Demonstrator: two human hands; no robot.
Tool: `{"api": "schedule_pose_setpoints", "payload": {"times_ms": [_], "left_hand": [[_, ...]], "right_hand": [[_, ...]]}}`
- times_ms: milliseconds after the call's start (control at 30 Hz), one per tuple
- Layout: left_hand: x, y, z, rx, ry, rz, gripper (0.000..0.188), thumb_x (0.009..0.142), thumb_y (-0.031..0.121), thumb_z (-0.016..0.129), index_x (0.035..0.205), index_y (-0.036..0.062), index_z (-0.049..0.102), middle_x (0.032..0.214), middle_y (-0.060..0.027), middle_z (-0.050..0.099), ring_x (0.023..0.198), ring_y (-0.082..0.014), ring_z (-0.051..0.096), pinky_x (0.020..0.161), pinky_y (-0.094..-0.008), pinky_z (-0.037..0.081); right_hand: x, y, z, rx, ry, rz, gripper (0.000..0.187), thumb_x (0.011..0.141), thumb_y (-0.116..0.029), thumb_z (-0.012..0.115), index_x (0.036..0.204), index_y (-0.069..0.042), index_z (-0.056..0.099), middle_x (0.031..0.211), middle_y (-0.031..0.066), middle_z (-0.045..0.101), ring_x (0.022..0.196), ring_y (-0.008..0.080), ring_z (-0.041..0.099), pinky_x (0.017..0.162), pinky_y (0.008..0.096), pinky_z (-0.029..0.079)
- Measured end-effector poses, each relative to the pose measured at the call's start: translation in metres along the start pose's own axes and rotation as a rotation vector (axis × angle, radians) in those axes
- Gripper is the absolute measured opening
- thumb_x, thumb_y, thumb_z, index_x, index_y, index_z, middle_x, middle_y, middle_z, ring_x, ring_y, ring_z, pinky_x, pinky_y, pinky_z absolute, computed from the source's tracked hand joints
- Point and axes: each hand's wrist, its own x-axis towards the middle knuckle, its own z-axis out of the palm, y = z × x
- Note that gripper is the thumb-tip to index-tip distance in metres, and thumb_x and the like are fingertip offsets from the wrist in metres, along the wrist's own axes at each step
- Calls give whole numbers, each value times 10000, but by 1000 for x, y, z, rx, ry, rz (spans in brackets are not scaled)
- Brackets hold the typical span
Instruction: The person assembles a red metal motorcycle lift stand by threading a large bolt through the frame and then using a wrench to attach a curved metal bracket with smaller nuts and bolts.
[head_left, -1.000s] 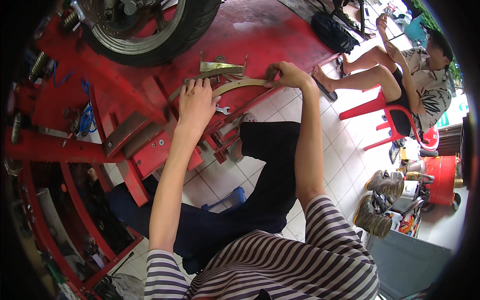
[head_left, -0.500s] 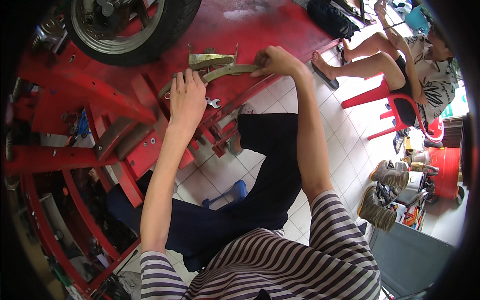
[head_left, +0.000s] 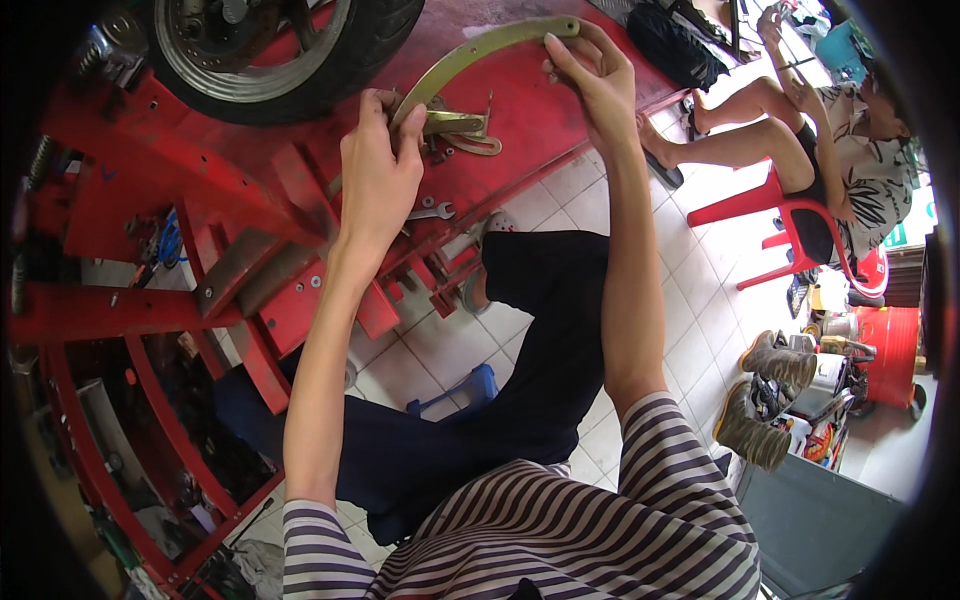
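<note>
A curved, flat, brass-coloured metal strip (head_left: 452, 64) with holes along it is held up in an arch between my two hands. My left hand (head_left: 378, 175) pinches its lower left end between thumb and fingers. At the upper right end, my right hand (head_left: 600, 85) grips it with thumb and fingers. Below the strip, a brass-coloured metal bracket (head_left: 455, 123) and other curved metal pieces lie on the red metal bench (head_left: 545, 115). An open-end wrench (head_left: 432, 212) rests on the bench edge near my left wrist, with a small nut (head_left: 428, 201) beside it.
A motorcycle wheel (head_left: 385, 50) stands at the far left above red steel beams (head_left: 180, 165). On the right, a person (head_left: 840, 170) sits on a red plastic chair (head_left: 735, 200). A blue plastic stool (head_left: 483, 382) is under me; boots (head_left: 752, 420) stand at the right.
Both hands have lifted the curved strip off the bench. It now arches higher and farther away, and my right hand has moved up with its end. The bracket beneath has turned slightly.
</note>
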Motion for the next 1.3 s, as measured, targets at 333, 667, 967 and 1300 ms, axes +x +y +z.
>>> {"api": "schedule_pose_setpoints", "payload": {"times_ms": [333,667,967,1300], "left_hand": [[13,61,-56,-605,-200,-155,205,962,181,646,1010,30,516,745,11,540,551,-12,412,455,-182,314],[2,57,-69,-440,-312,-219,438,1050,363,451,954,-27,626,677,-9,582,582,-59,463,523,-244,355],[-14,53,-58,162,66,252,138,945,12,533,1063,-41,580,945,-165,570,772,-328,561,713,-435,448],[-21,62,-51,650,251,577,318,801,-38,648,1108,13,582,950,-104,549,867,-286,552,771,-416,420]], "right_hand": [[-13,-13,89,431,-201,33,401,1017,-110,537,1375,47,449,1074,101,653,887,154,652,741,266,532],[-17,-8,108,508,-129,-184,392,1028,-216,526,1314,48,479,1038,106,656,793,96,594,702,221,494],[-23,-31,111,293,-235,-221,594,1053,-348,407,1406,125,347,1017,158,659,792,125,608,658,226,484],[-23,-41,78,542,-453,-66,690,998,-363,533,1425,129,306,1004,111,611,614,67,492,564,165,404]]}}
